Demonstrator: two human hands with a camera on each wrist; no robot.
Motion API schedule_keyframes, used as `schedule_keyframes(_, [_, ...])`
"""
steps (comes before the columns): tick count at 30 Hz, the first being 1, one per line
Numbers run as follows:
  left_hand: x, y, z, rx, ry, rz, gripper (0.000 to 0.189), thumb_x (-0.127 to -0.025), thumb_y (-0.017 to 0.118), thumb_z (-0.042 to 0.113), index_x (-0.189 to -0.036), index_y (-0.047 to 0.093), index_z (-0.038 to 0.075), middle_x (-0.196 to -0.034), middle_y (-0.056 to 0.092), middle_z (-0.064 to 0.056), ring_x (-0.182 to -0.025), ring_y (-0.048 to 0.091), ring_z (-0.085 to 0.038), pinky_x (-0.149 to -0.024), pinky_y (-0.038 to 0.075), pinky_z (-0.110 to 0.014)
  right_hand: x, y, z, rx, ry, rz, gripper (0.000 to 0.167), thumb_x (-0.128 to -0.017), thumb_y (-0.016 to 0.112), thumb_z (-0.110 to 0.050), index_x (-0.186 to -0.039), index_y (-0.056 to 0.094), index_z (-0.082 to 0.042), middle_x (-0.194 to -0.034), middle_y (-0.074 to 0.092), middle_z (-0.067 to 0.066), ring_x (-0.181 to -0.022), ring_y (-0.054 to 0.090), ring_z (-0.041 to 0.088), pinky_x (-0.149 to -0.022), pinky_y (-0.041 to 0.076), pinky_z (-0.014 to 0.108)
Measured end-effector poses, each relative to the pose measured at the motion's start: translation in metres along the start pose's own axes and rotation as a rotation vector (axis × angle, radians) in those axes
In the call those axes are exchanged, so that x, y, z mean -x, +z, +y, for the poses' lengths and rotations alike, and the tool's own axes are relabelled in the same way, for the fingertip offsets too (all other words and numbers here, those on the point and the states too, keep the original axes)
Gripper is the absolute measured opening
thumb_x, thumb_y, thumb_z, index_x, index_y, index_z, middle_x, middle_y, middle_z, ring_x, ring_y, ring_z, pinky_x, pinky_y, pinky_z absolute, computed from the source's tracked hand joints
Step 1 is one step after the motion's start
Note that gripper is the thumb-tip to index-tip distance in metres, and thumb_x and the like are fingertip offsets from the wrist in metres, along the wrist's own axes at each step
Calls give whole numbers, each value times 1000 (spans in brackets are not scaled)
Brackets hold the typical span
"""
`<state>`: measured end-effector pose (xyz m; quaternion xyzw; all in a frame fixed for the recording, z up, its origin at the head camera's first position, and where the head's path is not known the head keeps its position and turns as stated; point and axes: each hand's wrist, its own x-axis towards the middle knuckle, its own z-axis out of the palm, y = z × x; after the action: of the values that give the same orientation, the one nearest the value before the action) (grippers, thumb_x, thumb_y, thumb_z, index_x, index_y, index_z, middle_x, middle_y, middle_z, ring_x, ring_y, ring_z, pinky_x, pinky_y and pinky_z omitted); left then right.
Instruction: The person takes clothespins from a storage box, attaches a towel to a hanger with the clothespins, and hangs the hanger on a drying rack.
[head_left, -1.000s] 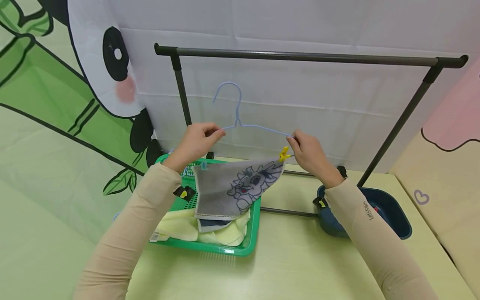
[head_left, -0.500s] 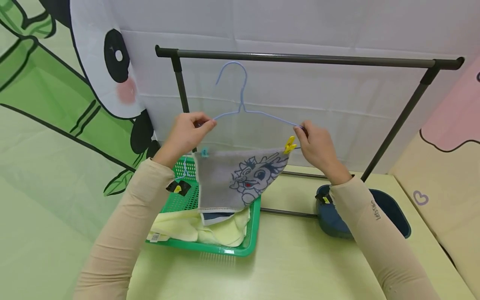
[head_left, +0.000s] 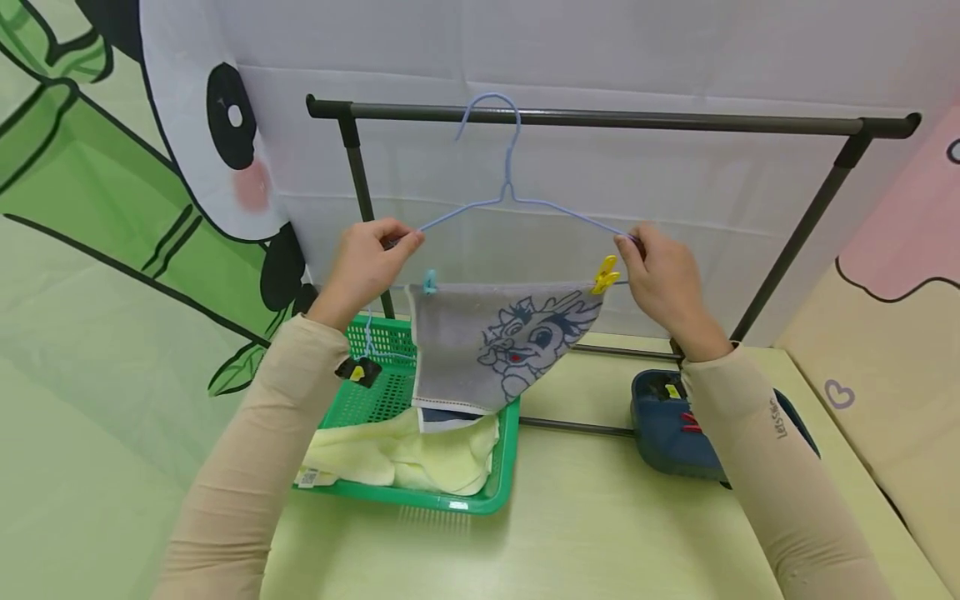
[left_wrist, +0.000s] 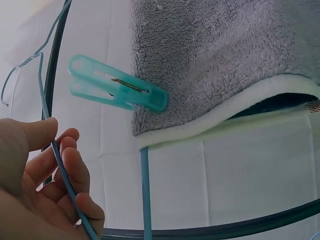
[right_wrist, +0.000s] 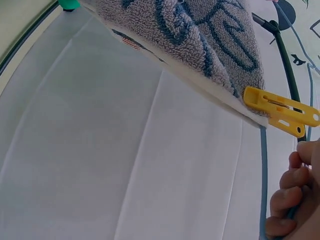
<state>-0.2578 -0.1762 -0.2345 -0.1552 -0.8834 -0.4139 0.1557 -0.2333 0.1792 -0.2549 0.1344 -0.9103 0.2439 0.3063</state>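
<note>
Head view has both forearms, in beige sleeves, reaching forward and inward from the lower corners, the hands raised to about the same height. The left hand [head_left: 367, 262] pinches one sloping shoulder of a blue wire hanger [head_left: 562, 208], thumb against curled fingers; the right hand [head_left: 663, 275] grips the opposite shoulder likewise. Between them, a grey towel [head_left: 457, 342] with a cartoon print hangs folded over the hanger's lower bar, pinned by a teal clip [head_left: 430, 282] at left and a yellow clip [head_left: 605, 275] at right, close to the right hand's fingers. The hook overlaps the dark rack's rail [head_left: 675, 121]; whether they touch cannot be told. Below, the towel screens part of a green basket [head_left: 491, 504] holding a pale yellow cloth [head_left: 442, 462] and a second hanger [head_left: 367, 333]. The right forearm partly hides a dark blue bin [head_left: 667, 446] on the desk [head_left: 577, 533].
</note>
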Motion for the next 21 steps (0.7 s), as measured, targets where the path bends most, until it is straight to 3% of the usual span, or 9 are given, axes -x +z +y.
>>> schedule_keyframes(12, [-20, 18, 7, 19, -5, 55, 29, -95, 57, 34, -100, 68, 9, -82, 59, -9, -69, 46, -22, -61, 36, -32, 1, -14, 4, 25, 22, 21, 29, -101, 46, -29, -90, 55, -3, -62, 40, 7, -49, 32, 22, -53, 24, 34])
schedule_keyframes(21, [-36, 29, 13, 61, -24, 84, 28, -96, 57, 31, -101, 69, 7, -82, 57, -7, -73, 45, -21, -63, 36, -30, 1, -16, 9, 25, 39, 61, 28, -100, 48, -26, -93, 61, -2, -62, 46, 8, -50, 35, 23, -51, 25, 33])
